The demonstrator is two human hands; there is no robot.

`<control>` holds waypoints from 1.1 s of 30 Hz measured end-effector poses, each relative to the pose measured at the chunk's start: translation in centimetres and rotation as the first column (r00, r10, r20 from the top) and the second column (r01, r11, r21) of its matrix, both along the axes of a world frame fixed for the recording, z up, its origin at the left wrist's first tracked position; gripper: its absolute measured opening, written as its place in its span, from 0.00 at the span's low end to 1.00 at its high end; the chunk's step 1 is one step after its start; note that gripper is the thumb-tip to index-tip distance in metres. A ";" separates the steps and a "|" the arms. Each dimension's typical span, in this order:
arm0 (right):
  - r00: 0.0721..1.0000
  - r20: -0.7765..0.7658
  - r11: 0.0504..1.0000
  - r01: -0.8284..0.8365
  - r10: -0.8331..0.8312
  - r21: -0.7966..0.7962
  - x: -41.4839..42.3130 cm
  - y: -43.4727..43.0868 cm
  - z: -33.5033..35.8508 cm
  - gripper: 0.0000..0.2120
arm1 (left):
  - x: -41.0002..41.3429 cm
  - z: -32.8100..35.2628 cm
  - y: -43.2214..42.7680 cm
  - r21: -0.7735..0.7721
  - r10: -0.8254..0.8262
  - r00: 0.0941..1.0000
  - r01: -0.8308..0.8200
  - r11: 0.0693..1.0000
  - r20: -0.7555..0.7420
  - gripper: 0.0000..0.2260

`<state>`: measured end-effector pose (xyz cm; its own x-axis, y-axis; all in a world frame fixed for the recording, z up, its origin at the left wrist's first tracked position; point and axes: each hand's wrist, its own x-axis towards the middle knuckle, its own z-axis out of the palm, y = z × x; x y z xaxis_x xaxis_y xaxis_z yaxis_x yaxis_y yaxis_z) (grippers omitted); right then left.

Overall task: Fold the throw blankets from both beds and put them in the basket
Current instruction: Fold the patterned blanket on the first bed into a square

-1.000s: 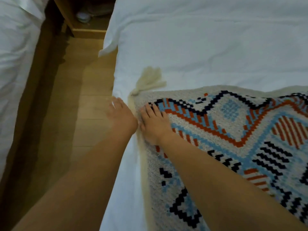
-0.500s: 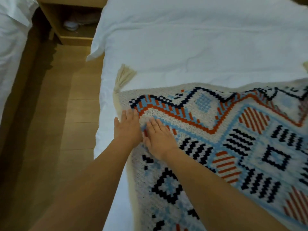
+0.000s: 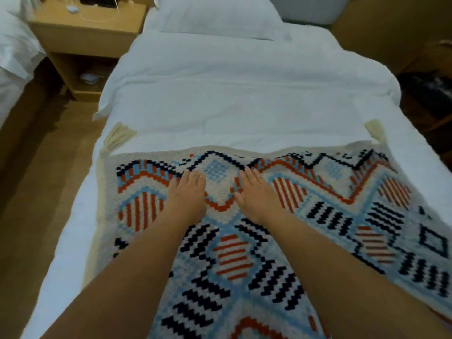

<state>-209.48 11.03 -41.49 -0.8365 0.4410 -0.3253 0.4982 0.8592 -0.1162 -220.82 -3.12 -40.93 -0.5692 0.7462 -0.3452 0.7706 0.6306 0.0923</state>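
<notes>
- Hands moved: left hand (image 3: 187, 193) and right hand (image 3: 258, 192) slid from left edge of throw blanket (image 3: 325, 223) to its middle, on bed (image 3: 232, 94); smoothing, likely prep for folding; basket not in view.
- Left hand flat, fingers straight, pressing blanket, grips nothing.
- Right hand same, flat on blanket, apart from left.

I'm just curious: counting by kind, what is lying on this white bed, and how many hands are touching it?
Throw blanket: 1
Cream tassels: 2
Pillow: 1
Hands: 2, left hand and right hand, both flat on the blanket
Total: 6
</notes>
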 end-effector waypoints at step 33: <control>0.947 -0.302 0.993 0.091 -0.109 -0.074 -4.9 30.8 -9.1 0.09 | -3.2 -9.0 30.0 0.290 0.419 0.902 -0.377 0.880 -0.100 0.07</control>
